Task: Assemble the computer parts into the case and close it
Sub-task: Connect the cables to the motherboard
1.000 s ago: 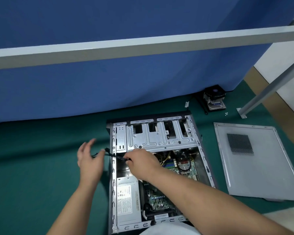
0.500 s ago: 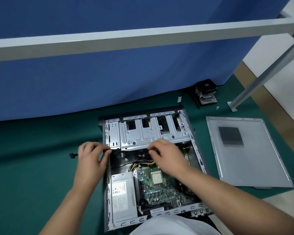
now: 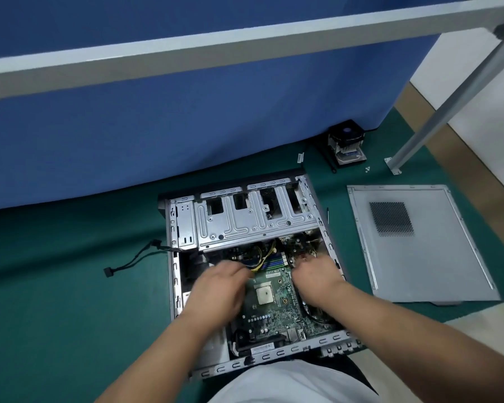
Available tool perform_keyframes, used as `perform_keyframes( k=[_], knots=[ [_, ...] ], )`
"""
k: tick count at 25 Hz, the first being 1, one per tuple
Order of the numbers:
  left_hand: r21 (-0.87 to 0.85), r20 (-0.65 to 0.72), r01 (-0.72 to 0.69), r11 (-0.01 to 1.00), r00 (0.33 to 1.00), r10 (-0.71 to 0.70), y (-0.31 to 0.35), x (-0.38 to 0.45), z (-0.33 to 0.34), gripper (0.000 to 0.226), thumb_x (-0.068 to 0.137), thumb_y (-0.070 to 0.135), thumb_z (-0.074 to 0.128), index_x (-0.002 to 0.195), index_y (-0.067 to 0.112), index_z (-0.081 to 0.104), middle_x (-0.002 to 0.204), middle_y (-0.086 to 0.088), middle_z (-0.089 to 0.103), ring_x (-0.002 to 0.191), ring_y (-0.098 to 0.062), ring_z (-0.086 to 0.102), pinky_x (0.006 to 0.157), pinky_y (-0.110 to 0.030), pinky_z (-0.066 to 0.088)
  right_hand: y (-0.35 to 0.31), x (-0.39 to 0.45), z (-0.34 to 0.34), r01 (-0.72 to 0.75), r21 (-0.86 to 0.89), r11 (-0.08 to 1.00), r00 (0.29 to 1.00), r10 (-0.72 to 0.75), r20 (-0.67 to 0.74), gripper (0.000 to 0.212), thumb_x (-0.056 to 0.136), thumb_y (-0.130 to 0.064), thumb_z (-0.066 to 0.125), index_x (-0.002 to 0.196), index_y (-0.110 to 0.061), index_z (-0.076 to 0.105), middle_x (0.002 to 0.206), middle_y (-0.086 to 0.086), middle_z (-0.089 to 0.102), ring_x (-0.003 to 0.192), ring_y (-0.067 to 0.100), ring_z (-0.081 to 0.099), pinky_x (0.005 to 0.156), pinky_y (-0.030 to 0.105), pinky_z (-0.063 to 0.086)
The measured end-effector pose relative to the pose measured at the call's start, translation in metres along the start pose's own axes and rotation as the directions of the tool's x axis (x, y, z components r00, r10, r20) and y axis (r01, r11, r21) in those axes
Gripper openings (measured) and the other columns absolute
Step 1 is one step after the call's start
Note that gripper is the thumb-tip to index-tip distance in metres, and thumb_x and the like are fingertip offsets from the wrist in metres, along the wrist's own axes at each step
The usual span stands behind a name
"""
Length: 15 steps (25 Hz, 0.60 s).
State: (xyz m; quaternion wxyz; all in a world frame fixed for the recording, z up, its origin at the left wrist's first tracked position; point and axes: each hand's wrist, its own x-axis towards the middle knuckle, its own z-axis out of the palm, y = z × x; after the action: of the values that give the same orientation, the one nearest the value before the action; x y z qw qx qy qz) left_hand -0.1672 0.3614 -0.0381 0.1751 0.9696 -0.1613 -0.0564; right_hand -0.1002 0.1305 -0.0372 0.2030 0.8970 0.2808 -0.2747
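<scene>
Two bare hands reached into the open grey metal computer case (image 3: 175,274), which lay on its side on the dark green mat-covered surface (image 3: 56,301) in front of a blue fabric partition (image 3: 186,112). Inside the case sat the green motherboard (image 3: 274,303) with its pale square processor socket (image 3: 264,295), and above it the silver stamped-metal drive cage (image 3: 245,222). A bundle of yellow and black wires (image 3: 262,257) ran out from under the cage toward the board. A thin black cable with a small plug (image 3: 128,263) trailed out over the case's left wall onto the mat. To the right, well apart from the case, lay the flat grey side panel with a square mesh vent (image 3: 419,245). Beyond it, near the partition, stood a black cooler fan on a finned heatsink (image 3: 346,144), with a few small screws (image 3: 367,169) beside the foot of a slanted grey metal post (image 3: 448,106).

The left hand (image 3: 218,289) hovered palm down over the board's left edge, fingers toward the wires; motion blur hid its grip, so I cannot tell whether it was clenched or released. The right hand (image 3: 317,276) sat palm down over the board's upper right edge, fingers curled downward, equally blurred, its grip unreadable.
</scene>
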Motion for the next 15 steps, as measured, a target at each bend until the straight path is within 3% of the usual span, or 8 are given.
perform_keyframes(
  k=[3, 7, 10, 15],
  knots=[
    [0.168, 0.227, 0.043, 0.985, 0.970, -0.081, 0.008, 0.026, 0.016, 0.043, 0.098, 0.024, 0.050, 0.141, 0.032, 0.055, 0.142, 0.009, 0.054, 0.130, -0.019, 0.050, 0.097, -0.039, 0.050, -0.018, 0.008, 0.004, -0.105, 0.154, 0.982, 0.994, 0.097, 0.059, 0.041, 0.085, -0.007, 0.062, 0.125, -0.009, 0.064, 0.127, 0.011, 0.055, 0.111, 0.030, 0.057, 0.088, 0.044, 0.052],
    [0.391, 0.399, -0.018, 0.920, 0.904, -0.152, 0.009, 0.047, 0.024, 0.045, 0.098, 0.014, 0.050, 0.142, 0.023, 0.058, 0.149, 0.000, 0.048, 0.137, -0.026, 0.044, 0.099, -0.043, 0.046, -0.026, 0.014, 0.016, -0.132, 0.292, 0.947, 0.991, 0.122, 0.051, 0.053, 0.085, -0.006, 0.061, 0.138, -0.005, 0.054, 0.137, 0.014, 0.047, 0.122, 0.031, 0.051, 0.096, 0.042, 0.050],
    [0.463, 0.454, -0.033, 0.886, 0.867, -0.206, 0.016, 0.060, 0.026, 0.040, 0.098, 0.010, 0.048, 0.133, 0.016, 0.064, 0.139, -0.004, 0.057, 0.128, -0.029, 0.052, 0.096, -0.043, 0.046, -0.023, 0.016, 0.024, -0.127, 0.335, 0.934, 0.992, 0.114, 0.056, 0.058, 0.083, 0.001, 0.059, 0.141, -0.004, 0.052, 0.142, 0.015, 0.045, 0.127, 0.030, 0.048, 0.102, 0.042, 0.051],
    [0.445, 0.439, 0.092, 0.891, 0.844, -0.307, 0.003, 0.069, 0.017, 0.039, 0.100, 0.008, 0.041, 0.130, 0.012, 0.066, 0.139, -0.003, 0.056, 0.123, -0.030, 0.056, 0.091, -0.041, 0.047, -0.019, 0.017, 0.030, -0.123, 0.412, 0.903, 0.992, 0.119, 0.036, 0.062, 0.082, 0.003, 0.056, 0.143, -0.007, 0.051, 0.152, 0.013, 0.040, 0.134, 0.030, 0.044, 0.108, 0.043, 0.049]
  ],
)
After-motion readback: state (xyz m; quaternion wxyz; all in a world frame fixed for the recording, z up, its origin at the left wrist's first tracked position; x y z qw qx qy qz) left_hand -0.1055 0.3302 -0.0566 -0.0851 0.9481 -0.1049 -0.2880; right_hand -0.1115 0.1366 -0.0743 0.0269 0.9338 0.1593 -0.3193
